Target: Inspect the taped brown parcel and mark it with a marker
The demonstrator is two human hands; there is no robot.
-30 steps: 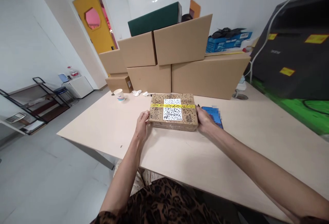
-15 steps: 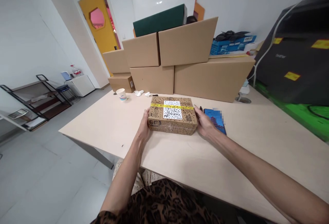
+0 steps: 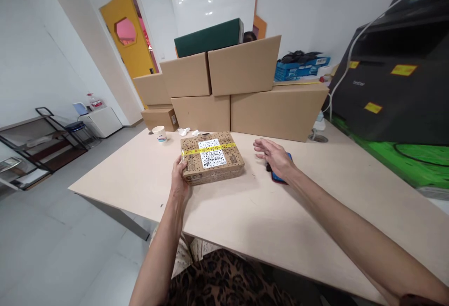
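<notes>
A cardboard box [image 3: 229, 160] with yellow tape and a speckled white label [image 3: 213, 153] lies on the table, turned at a slight angle. My left hand [image 3: 180, 175] grips its left end, thumb on the top edge. Off to the right of the box, my right hand [image 3: 277, 156] hovers with fingers apart and nothing in them. Beneath that hand is a phone with a blue screen [image 3: 279, 175], partly covered. A small black object [image 3: 268, 167] sits at the phone's left edge; its kind is not clear.
Large cardboard boxes [image 3: 270, 114] are stacked across the back of the table [image 3: 224, 212], a green box [image 3: 208, 38] on top. A paper cup [image 3: 159, 134] and crumpled tissues [image 3: 184, 131] stand at the back left. A black machine [image 3: 379, 76] is at the right.
My right hand has let go of the box and moved over the phone, opening. The box has shifted left and turned, with my left hand still on it. The view has swung slightly right.
</notes>
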